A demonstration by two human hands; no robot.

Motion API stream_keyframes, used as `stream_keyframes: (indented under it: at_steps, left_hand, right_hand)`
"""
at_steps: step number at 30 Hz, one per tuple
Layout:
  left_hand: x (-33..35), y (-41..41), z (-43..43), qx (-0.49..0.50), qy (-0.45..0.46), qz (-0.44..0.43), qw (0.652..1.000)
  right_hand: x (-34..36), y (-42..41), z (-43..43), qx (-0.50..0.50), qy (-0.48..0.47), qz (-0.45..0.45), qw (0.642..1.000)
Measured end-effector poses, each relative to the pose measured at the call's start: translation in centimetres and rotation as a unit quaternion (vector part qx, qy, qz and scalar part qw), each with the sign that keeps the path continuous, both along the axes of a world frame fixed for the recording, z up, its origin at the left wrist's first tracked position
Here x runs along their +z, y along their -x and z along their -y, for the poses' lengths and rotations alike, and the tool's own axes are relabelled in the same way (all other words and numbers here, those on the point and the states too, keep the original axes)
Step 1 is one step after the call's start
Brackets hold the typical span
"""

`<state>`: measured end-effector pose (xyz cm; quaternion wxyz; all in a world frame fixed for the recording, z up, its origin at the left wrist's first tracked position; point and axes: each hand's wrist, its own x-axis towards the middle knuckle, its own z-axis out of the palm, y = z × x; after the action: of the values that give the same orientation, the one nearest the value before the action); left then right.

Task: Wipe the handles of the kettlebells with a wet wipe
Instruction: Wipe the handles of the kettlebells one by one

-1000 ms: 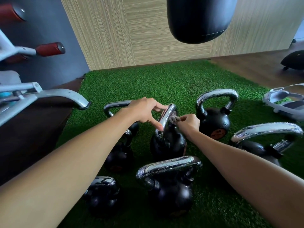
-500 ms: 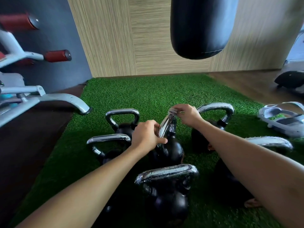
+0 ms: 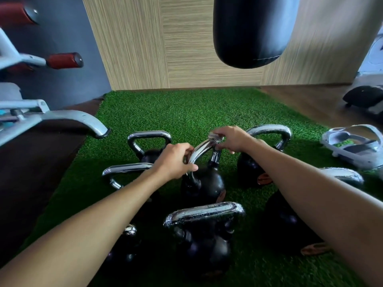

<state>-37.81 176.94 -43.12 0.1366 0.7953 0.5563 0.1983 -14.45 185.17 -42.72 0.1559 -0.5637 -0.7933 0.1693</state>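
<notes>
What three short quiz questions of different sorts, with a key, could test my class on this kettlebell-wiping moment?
1. True or false: the left hand grips the middle kettlebell's handle.
2. Which hand presses the wet wipe on that handle?
3. What do the kettlebells stand on: A wooden floor, B green turf, C a bench?

Key: 1 true; 2 the right hand; 3 B.

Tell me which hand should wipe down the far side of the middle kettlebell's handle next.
Right. The right hand already pinches the wet wipe at the handle's top, while the left hand steadies its near side.
</notes>
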Motion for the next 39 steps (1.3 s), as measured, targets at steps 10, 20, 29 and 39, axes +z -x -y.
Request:
stream_keyframes:
  at_steps: [10,20,29,39]
  left_hand:
    - [2.0,1.8,-3.8,-0.013,0.001,-0.123,0.992]
    - [2.8,0.7,-3.0,0.002,0.001,-0.274,0.962]
    - [5.0,3.9,5.7,-0.142,0.179,-0.213,0.950]
    - [0.9,6.1,7.7,-0.219,0.159,-0.054,0.961]
  right_hand:
    - [-0.4,-0.4,3.5,-0.089,-0.066,0.061,0.992]
    - [0.1,0.1,5.3,-0.094,-0.057,0.066,0.992]
    - [4.4,3.2,15.0,-0.065,-0.073,0.099,0.990]
    - [3.4,7.4,24.5,-0.088,-0.057,0.086,0.991]
